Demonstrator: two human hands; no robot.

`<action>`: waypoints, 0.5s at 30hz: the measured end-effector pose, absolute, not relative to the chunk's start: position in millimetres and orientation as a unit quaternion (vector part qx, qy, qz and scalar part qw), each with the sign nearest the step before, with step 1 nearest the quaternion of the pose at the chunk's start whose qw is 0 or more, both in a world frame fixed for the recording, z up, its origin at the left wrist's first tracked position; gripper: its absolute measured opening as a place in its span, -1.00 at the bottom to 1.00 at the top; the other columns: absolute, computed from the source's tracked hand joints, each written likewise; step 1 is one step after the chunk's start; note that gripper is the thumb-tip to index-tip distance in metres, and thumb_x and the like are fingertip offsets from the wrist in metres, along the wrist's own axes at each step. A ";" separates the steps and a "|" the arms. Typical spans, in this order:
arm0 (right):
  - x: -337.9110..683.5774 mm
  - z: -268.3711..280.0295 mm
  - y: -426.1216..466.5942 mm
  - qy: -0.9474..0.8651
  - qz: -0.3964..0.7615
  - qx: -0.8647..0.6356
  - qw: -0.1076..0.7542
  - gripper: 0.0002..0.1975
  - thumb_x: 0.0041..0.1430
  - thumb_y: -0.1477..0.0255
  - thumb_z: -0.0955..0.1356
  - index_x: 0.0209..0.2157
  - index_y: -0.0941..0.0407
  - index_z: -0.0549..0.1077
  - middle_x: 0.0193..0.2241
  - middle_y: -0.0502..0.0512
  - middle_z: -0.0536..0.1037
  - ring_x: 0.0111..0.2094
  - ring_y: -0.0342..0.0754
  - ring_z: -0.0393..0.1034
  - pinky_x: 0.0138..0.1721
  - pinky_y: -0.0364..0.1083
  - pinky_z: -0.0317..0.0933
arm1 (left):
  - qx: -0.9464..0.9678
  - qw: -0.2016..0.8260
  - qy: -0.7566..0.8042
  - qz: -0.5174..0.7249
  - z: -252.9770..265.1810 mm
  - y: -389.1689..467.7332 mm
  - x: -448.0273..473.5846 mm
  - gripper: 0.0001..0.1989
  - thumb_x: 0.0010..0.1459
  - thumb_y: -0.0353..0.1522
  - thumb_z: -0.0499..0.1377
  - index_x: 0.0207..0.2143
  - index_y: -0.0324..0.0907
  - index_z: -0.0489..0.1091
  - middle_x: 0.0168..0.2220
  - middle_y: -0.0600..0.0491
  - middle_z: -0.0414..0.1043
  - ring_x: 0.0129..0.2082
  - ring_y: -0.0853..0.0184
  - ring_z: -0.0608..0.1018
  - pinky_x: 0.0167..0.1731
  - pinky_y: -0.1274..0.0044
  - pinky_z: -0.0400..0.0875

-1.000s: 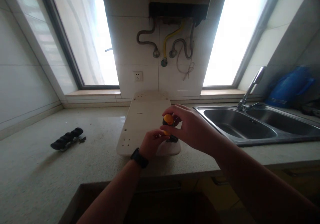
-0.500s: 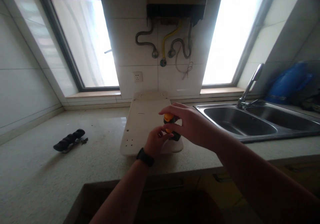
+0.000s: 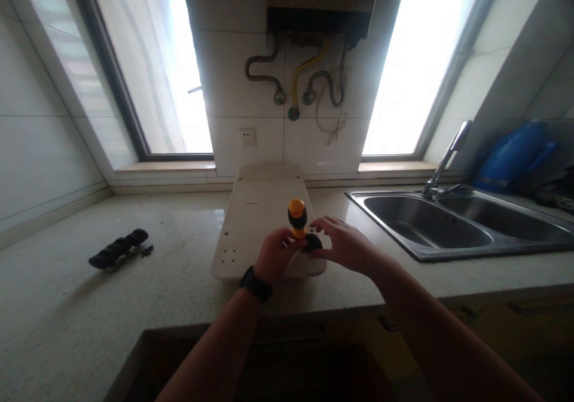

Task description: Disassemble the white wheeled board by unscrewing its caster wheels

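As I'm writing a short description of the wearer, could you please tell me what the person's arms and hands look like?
The left hand and right hand wear no gloves. A black band, probably a watch, circles the left wrist; nothing shows on the right one. No sleeves are visible. The picture is too dim to tell about rings.

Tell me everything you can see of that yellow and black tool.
It looks like a screwdriver, its plastic-looking handle yellow on top, black around the middle and yellow at the neck. It stands nearly upright over the near right corner of the white board, beside a black part. The left hand has its grip at the neck; the right hand is close by. The tip is hidden.
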State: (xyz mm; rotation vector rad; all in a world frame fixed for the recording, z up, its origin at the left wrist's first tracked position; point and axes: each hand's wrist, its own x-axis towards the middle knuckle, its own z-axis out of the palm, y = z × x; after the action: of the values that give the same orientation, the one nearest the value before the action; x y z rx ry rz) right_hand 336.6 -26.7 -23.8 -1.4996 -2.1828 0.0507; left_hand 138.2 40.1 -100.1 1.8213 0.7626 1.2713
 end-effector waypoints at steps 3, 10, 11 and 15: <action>340.4 -35.9 -24.9 -0.812 0.040 -0.524 0.252 -0.61 0.19 0.37 0.44 0.05 0.08 0.44 -0.09 0.17 0.55 -0.13 0.04 0.45 -0.10 0.04 0.32 | 0.713 0.395 0.289 0.502 -101.0 40.3 137.8 -0.79 0.12 -0.23 0.36 -0.32 -0.19 0.52 -0.40 0.09 0.52 -0.42 0.36 0.45 -0.36 0.53 0.29; 343.8 -31.3 -15.2 -0.818 0.038 -0.510 0.265 -0.56 0.21 0.59 0.30 0.12 0.07 0.40 0.05 0.18 0.51 -0.04 0.01 0.45 -0.03 0.03 0.32 | 0.715 0.393 0.301 0.494 -102.9 41.5 137.8 -0.79 0.13 -0.24 0.35 -0.29 -0.20 0.52 -0.41 0.08 0.50 -0.44 0.36 0.42 -0.38 0.53 0.27; 343.2 -30.5 -13.8 -0.815 0.040 -0.512 0.269 -0.56 0.22 0.60 0.29 0.12 0.07 0.40 0.07 0.19 0.49 -0.05 0.01 0.45 -0.04 0.04 0.33 | 0.713 0.398 0.302 0.492 -103.3 41.8 138.2 -0.79 0.13 -0.25 0.35 -0.28 -0.20 0.52 -0.41 0.08 0.50 -0.43 0.35 0.42 -0.38 0.53 0.27; 330.9 -13.7 -22.1 -0.793 0.059 -0.501 0.343 -0.65 0.23 0.55 0.31 0.05 0.08 0.42 -0.02 0.18 0.51 -0.14 -0.02 0.45 -0.16 0.00 0.35 | 0.717 0.401 0.299 0.485 -102.9 42.0 139.0 -0.77 0.14 -0.22 0.35 -0.26 -0.19 0.52 -0.40 0.07 0.51 -0.44 0.35 0.42 -0.40 0.54 0.25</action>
State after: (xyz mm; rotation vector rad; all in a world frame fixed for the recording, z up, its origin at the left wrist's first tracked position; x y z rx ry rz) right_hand 330.9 -22.1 -13.7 -1.3021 -2.0605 0.1530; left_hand 139.0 42.0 -102.9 1.8130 0.7558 1.2275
